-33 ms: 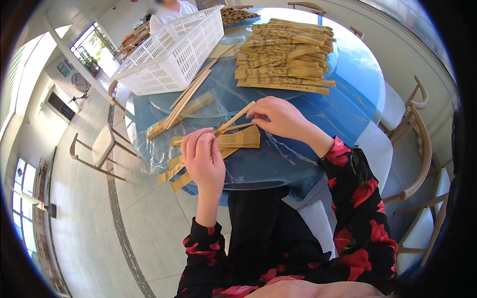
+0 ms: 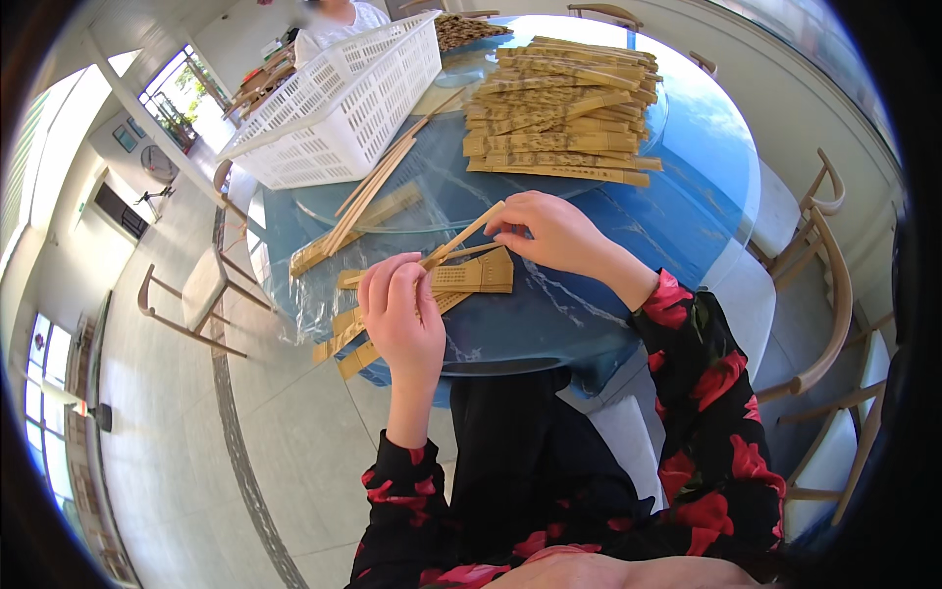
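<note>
My left hand (image 2: 400, 309) is closed around a pair of light wooden chopsticks (image 2: 473, 228), which slant up to the right. Beside their upper end is my right hand (image 2: 549, 231), its thumb and fingers bent together in a pinch. What sits between those fingertips is too small to make out. Under and beside my left hand lie several flat gold-brown paper chopstick sleeves (image 2: 481, 275), printed with dark marks. A few more sleeves (image 2: 355, 359) reach over the table's near edge.
A big pile of filled-looking paper sleeves (image 2: 564, 118) lies farther back. Loose chopsticks (image 2: 378, 182) rest beside a white plastic basket (image 2: 324, 147). Clear plastic wrap (image 2: 319, 304) lies at the left edge of the round blue table (image 2: 579, 314). A person (image 2: 334, 25) is beyond; wooden chairs (image 2: 201, 294) stand around.
</note>
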`<state>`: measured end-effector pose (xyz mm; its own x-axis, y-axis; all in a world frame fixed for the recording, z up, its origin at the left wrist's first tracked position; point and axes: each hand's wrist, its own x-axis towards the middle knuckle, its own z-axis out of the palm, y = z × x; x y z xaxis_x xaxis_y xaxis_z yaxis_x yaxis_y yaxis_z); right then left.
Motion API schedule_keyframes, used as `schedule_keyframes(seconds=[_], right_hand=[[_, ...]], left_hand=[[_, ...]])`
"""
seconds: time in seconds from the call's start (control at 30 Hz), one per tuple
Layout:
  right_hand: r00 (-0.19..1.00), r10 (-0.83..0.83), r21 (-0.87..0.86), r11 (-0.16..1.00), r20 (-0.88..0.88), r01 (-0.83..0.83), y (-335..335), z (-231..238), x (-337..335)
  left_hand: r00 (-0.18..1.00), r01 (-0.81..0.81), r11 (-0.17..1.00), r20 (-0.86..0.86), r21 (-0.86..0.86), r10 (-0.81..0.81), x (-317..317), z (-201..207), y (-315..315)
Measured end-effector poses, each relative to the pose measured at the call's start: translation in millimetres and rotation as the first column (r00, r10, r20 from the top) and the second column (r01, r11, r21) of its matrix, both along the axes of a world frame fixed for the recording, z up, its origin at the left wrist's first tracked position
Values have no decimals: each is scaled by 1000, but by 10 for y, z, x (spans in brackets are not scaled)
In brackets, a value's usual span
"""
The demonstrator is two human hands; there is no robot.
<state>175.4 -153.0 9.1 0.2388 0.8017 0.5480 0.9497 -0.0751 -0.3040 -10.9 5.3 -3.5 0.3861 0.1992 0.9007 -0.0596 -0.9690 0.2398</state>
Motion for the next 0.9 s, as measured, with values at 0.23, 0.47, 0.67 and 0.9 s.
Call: schedule_keyframes(seconds=[0.23, 0.47, 0.67, 0.9], right_hand=[[114, 475, 427, 855, -873, -295, -123, 315, -136], [-15, 454, 421, 812, -891, -405, -16, 138, -78], [244, 316, 143, 831, -917, -538, 21, 107, -197], [234, 242, 87, 847, -942, -524, 47, 113, -237]], left_hand=[[999, 24, 1000, -25, 0, -24, 10, 46, -44], [997, 63, 997, 30, 42, -64, -43, 16, -18], [993, 93, 964, 54, 250, -109, -59, -1, -64], [988, 142, 950, 12, 277, -151, -77, 20, -71]])
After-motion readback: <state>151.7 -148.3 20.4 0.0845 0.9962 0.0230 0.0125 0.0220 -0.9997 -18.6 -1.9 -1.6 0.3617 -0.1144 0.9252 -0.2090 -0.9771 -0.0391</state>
